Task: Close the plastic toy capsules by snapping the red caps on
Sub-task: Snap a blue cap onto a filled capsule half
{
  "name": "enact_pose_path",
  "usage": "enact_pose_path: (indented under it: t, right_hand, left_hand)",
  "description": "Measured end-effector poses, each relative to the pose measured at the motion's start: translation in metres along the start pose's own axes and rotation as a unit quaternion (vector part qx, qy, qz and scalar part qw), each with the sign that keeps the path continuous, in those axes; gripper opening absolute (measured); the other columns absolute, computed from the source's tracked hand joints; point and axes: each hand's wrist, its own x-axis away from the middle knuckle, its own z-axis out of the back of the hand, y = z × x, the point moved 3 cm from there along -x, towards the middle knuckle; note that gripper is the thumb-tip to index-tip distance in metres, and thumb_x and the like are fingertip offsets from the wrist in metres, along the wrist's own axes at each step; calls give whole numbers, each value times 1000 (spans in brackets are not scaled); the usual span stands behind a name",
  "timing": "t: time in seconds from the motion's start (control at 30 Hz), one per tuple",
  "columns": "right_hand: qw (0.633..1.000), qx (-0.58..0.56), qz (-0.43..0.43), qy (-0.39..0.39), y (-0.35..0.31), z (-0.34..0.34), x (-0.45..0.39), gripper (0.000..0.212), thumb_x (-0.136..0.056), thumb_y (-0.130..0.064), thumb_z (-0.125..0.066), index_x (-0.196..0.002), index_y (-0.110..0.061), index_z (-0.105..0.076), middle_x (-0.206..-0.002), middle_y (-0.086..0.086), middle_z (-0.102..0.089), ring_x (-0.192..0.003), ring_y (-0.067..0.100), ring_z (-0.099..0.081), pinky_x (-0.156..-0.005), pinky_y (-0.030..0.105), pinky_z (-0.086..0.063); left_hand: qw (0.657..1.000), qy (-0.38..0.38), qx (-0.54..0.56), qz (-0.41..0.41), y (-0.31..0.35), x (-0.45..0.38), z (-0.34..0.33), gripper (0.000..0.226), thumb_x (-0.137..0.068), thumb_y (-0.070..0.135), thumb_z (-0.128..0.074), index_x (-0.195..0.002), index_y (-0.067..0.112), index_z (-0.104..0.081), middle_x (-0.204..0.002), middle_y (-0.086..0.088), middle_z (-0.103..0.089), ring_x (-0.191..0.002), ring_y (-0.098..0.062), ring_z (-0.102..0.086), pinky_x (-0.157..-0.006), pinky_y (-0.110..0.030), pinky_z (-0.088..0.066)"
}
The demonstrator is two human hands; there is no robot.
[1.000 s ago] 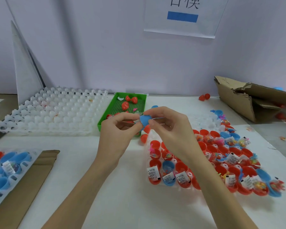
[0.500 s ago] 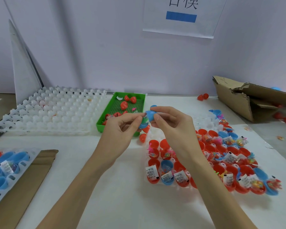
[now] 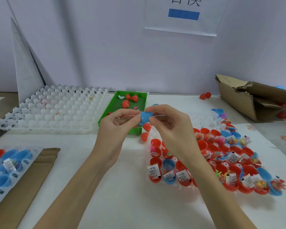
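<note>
The blue capsule half [image 3: 144, 117] is smooth plastic with a soft sheen, as are the red shells [image 3: 212, 148]; the green tray [image 3: 106, 113] is plastic with a perforated mesh floor, the white tray [image 3: 45, 113] translucent moulded plastic, the box [image 3: 238, 100] rough torn matt cardboard, the table [image 3: 122, 187] matt white

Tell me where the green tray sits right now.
In the head view, the green tray sits left of centre at the table's far side, right beside the white empty tray, behind the left hand.
</note>
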Motion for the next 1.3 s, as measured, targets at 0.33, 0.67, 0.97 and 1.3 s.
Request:
enact_pose_path:
  t: [0.33, 0.67, 0.97, 1.3]
  right_hand:
    - [997, -56, -36, 25, 0, 8, -1, 21, -97, -12, -68, -114, -24, -72, -106, -14, -74, -102, 5, -71, -85, 16, -56]
    - [993, -99, -58, 21, 0, 6, 1, 20, -99, -12, -65, -114, -21, -74, -102, -13, -75, -99, 5, -72, -83, 15, -56]
    - [999, -47, -19, 12, 0, 4, 1, 22, -98, -9, -66, -111, -26, -72, -100, -23, -73, -100, 1, -70, -82, 10, -53]
    - [999, -14, 1, 35, -1, 5, 1, 24, -98, -7, -65, -115, -22, -72, -108, -12, -73, -102, 7, -70, -85, 16, -56]
  left_hand:
    - [990, -46, -78, -104, 8, 6, -8, 30, -91, 13, -78, -119, 23, -77, -109, 7, -79, -102, -13, -74, -91, -23, -57]
    - [986, -83, -86, -120, 14, 7, -9, 22, -89, 0, -78, -105, 8, -65, -102, 1, -69, -89, -13, -73, -84, -20, -57]
    - [982, -93, -119, -110, 15, 6, -6, 21, -93, 2, -74, -108, 16, -70, -99, 4, -75, -93, -17, -75, -86, -20, -56]
    - [987, -72, -87, -115, 12, 4, -6, 26, -90, 7, -78, -113, 17, -73, -109, 0, -79, -102, -21, -75, -94, -28, -59]
